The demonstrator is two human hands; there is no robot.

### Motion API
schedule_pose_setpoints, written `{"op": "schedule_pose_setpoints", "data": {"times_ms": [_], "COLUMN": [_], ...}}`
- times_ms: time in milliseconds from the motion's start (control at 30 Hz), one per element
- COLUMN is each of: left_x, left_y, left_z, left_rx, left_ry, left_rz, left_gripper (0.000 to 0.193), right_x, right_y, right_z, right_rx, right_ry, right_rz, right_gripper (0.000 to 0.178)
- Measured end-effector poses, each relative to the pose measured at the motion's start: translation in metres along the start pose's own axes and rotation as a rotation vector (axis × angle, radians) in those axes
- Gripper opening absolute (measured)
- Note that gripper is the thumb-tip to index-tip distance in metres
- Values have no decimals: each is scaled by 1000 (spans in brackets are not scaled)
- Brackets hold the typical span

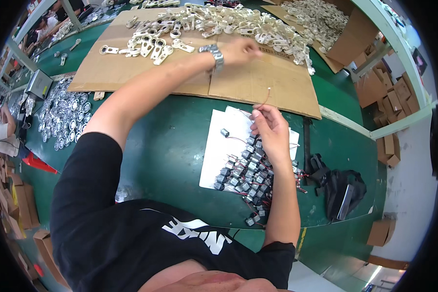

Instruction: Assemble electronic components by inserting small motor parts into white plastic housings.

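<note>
My left hand [239,51], with a metal watch on the wrist, stretches over the flattened cardboard [272,92] close to a heap of cream-white plastic parts [219,22]. Motion smears its fingers, so its grip does not show. My right hand [272,127] pinches a thin reddish wire lead [264,101] that ends in a small white plug; whatever hangs on its other end is hidden by the fingers. Below that hand, many small silver motors [248,170] with wires lie piled on white sheets [214,141]. One motor [224,132] sits apart from the pile.
A black bag [343,194] rests at the right of the green table [155,155]. Round silver parts [68,117] spread at the left beside a grey metal box [39,85]. A second pile of white parts [316,22] sits far right. Other people work at the far left.
</note>
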State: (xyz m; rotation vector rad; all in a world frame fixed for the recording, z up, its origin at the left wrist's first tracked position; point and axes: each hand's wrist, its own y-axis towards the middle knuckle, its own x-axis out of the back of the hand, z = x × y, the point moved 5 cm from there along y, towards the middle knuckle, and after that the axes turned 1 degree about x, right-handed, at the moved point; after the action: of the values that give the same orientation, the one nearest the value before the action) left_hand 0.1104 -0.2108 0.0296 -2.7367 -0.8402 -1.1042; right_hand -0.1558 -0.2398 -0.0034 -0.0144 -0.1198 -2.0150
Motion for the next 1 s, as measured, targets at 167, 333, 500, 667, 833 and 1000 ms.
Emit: {"op": "schedule_pose_setpoints", "data": {"times_ms": [167,333,500,667,833,1000], "left_x": [34,24,39,38,72,7], "left_y": [64,106,114,97,52,-56], "left_z": [84,103,93,76,87,5], "left_rx": [-50,122,86,359,309,297], "left_ry": [942,1164,938,799,694,-690], "left_rz": [-363,-27,-172,-42,-102,254], "left_gripper": [36,50,56,52,48,41], "right_x": [-5,3,3,17,3,12], "right_y": [-1,-8,-6,-6,0,-12], "right_z": [-5,16,30,18,28,32], "right_rx": [164,205,334,308,339,354], "right_ry": [-106,-288,-332,-319,-282,-318], "right_rz": [-87,-128,-186,-296,-289,-254], "right_gripper": [21,21,22,19,12,12]}}
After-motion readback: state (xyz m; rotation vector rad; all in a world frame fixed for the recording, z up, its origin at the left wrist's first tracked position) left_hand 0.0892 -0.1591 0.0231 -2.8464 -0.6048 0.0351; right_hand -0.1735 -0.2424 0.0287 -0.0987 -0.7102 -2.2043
